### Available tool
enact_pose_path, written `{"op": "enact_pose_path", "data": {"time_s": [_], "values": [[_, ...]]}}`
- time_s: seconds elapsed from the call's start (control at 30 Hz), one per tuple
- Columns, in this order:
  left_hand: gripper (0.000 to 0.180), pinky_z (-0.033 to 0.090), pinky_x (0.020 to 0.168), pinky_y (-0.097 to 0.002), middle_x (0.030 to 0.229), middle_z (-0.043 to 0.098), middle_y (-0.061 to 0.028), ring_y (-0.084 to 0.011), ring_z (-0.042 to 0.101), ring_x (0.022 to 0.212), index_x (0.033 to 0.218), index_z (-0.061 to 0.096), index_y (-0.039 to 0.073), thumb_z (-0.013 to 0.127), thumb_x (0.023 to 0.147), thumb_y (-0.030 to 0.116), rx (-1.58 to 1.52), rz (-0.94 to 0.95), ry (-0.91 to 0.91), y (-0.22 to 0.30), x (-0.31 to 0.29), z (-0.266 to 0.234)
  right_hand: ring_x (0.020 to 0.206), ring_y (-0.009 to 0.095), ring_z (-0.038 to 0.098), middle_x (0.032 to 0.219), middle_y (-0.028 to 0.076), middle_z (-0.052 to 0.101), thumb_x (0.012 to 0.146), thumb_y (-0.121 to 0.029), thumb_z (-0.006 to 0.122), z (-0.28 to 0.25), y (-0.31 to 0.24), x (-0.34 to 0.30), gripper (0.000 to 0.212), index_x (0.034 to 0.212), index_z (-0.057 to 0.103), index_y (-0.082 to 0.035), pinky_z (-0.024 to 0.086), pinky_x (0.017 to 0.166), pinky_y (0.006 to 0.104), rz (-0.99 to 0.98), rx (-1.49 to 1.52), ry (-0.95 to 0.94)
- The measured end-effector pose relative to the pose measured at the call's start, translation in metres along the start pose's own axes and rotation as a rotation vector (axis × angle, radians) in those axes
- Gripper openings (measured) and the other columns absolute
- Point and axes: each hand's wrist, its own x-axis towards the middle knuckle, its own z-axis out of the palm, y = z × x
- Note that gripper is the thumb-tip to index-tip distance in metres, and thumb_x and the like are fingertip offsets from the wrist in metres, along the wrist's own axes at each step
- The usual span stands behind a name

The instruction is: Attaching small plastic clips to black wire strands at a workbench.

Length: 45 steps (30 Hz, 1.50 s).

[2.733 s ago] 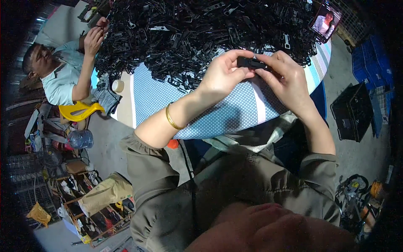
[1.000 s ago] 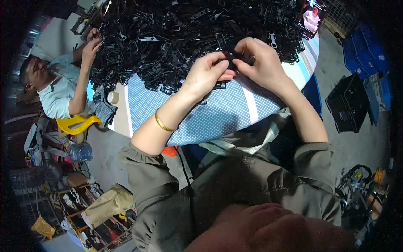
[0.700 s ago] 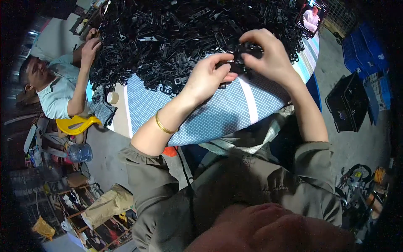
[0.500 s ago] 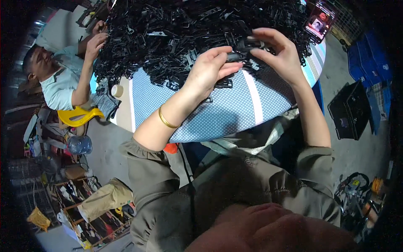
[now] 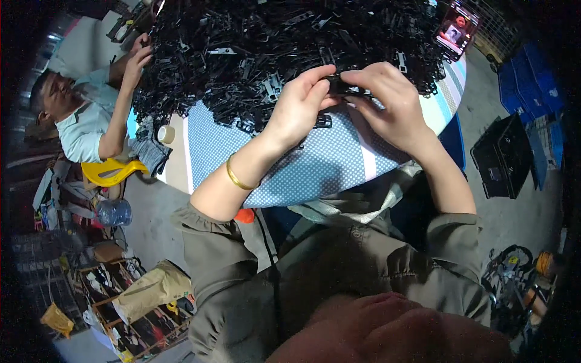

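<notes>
Between my two hands is a small black plastic part (image 5: 340, 86), partly covered by my fingers. My left hand (image 5: 301, 104) pinches its left end with thumb and fingers. On its other end, my right hand (image 5: 387, 100) closes with thumb and forefinger. Just beyond my hands spreads a large heap of black plastic parts (image 5: 242, 57), many of them flat and slotted. A few loose pieces lie beneath my left hand, on the patterned cloth (image 5: 278, 178) that covers the table.
A co-worker (image 5: 85, 121) sits at the left, hands at the heap's edge. A roll of tape (image 5: 165, 134) lies near the table's left edge. A lit phone (image 5: 457, 33) stands at the back right. Beyond are a black crate (image 5: 502, 157) and blue bins (image 5: 532, 81).
My right hand has come down and left, from apart with fingers spread to closed on the black part in my left hand. My left hand has barely shifted.
</notes>
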Motion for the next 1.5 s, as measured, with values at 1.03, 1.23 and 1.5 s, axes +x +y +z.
{"op": "enact_pose_path", "data": {"time_s": [1.03, 1.23, 1.5], "values": [[0.020, 0.044, 0.061, -0.0204, 0.076, 0.062, -0.0019, -0.0074, 0.056, 0.068, 0.095, 0.064, 0.001, 0.063, 0.080, 0.014, 0.821, 0.537, 0.275, 0.040, 0.011, -0.049, 0.065, 0.025, 0.063, 0.074, 0.012, 0.065, 0.070, -0.028, 0.071, -0.073, 0.006, -0.017, 0.032, 0.083, 0.065, 0.000, 0.048, 0.059, 0.0320, 0.211, 0.418, -0.874], [0.015, 0.045, 0.064, -0.0300, 0.075, 0.061, -0.0099, -0.0218, 0.057, 0.069, 0.080, 0.068, 0.005, 0.066, 0.073, 0.018, 1.235, 0.481, 0.103, 0.041, 0.009, -0.057, 0.066, 0.026, 0.061, 0.073, 0.014, 0.062, 0.071, -0.017, 0.068, -0.049, 0.003, -0.015, 0.020, 0.083, 0.065, 0.000, 0.048, 0.062, 0.0333, 0.214, 0.225, -0.586], [0.025, 0.037, 0.067, -0.0377, 0.083, 0.053, -0.0101, -0.0260, 0.046, 0.087, 0.073, 0.064, 0.003, 0.069, 0.066, 0.026, 1.788, 0.530, 0.190, 0.011, 0.008, -0.028, 0.081, 0.025, 0.055, 0.085, 0.009, 0.059, 0.072, -0.013, 0.065, 0.013, 0.014, -0.023, 0.017, 0.084, 0.062, -0.002, 0.048, 0.068, 0.0320, 0.075, -0.235, -0.263]]}}
